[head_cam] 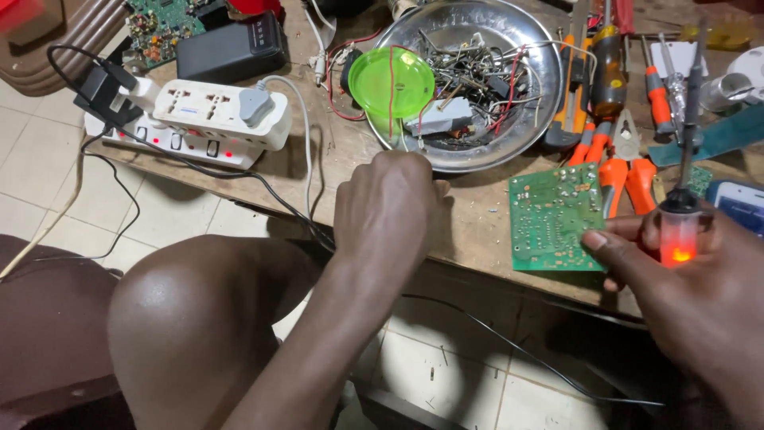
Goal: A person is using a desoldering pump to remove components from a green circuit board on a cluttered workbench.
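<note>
The wooden surface [469, 227] carries everything I am working over, and the biggest thing on it is the round metal bowl [535, 119], heaped with loose wires and small parts, a green plastic lid [390, 82] leaning at its left rim. To the far left sit white power strips [215, 115] with plugs in them, and to the right a row of orange-handled pliers and screwdrivers [625, 171].

The green circuit board [555, 219] lies flat near the surface's front edge, just below the bowl. My right hand [684, 279] pins the board's lower right corner with its thumb while its grip is pressed around a soldering iron [683, 215], the handle glowing orange, the tip pointing up and away from the board. My left hand [386, 211] is curled closed at the bowl's near rim; I cannot tell what it pinches.

I judge the work goes best with the board kept pinned flat and the hot tip held clear of the dark cable [263, 187] trailing over the edge.
</note>
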